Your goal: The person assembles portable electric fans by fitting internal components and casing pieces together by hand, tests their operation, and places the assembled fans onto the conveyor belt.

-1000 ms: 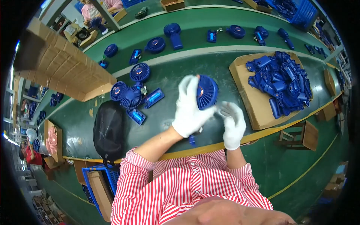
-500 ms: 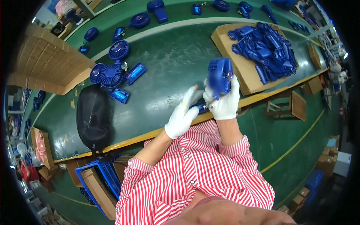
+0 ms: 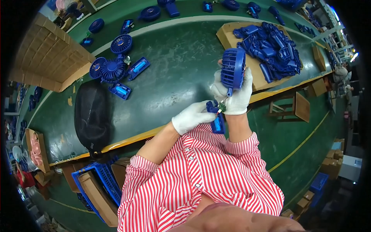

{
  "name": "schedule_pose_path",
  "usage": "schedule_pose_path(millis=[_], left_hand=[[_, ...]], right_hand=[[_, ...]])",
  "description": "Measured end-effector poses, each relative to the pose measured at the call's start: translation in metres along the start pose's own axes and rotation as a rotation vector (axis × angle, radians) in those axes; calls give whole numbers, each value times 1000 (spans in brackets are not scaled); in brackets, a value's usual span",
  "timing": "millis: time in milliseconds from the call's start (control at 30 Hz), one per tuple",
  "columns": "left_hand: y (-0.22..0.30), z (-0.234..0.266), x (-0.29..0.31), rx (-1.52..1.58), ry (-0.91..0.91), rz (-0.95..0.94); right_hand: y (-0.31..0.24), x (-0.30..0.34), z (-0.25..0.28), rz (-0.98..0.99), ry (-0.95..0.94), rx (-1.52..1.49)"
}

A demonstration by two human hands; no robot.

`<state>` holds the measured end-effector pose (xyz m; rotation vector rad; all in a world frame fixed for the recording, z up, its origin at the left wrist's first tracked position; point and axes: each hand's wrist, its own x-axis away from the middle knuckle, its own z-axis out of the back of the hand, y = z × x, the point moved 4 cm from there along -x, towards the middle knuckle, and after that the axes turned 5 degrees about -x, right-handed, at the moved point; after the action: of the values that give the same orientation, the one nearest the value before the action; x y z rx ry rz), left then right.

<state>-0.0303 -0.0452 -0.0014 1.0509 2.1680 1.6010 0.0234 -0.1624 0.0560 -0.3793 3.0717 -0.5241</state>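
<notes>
My right hand [image 3: 240, 94], in a white glove, grips a blue fan head [image 3: 233, 69] with a round slatted cage, held upright over the table's front edge. Just below it, my left hand [image 3: 195, 117], gloved too, pinches a blue handle shell [image 3: 218, 124] with a bright blue battery inside. A small green circuit board [image 3: 222, 107] with thin wires sits between the handle shell and the fan head. Some of my right fingers are hidden behind the cage.
A cardboard tray [image 3: 228, 35] heaped with blue plastic shells [image 3: 275, 52] stands at the right. On the left lie several fan heads [image 3: 113, 70], open battery handles [image 3: 138, 68] and a black case [image 3: 92, 116]. More fan parts line the green conveyor [image 3: 185, 15] behind. A wooden stool [image 3: 302, 107] stands right.
My left hand has taken hold of the battery handle shell and lifted it beside the fan head. My right hand has turned the fan head and shifted slightly right.
</notes>
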Motion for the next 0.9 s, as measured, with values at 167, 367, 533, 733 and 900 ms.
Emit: schedule_pose_path(millis=[167,367,533,733,900], left_hand=[[-4,6,-3,394,205,6],[12,30,-6,506,331,-214],[12,36,-2,500,412,-68],[16,37,-4,348,262,-8],[14,37,-9,227,236,19]], right_hand=[[4,6,0,180,239,191],[17,23,13,0,-57,295],[26,27,2,47,22,530],[1,11,1,276,66,867],[-1,1,23,251,155,855]])
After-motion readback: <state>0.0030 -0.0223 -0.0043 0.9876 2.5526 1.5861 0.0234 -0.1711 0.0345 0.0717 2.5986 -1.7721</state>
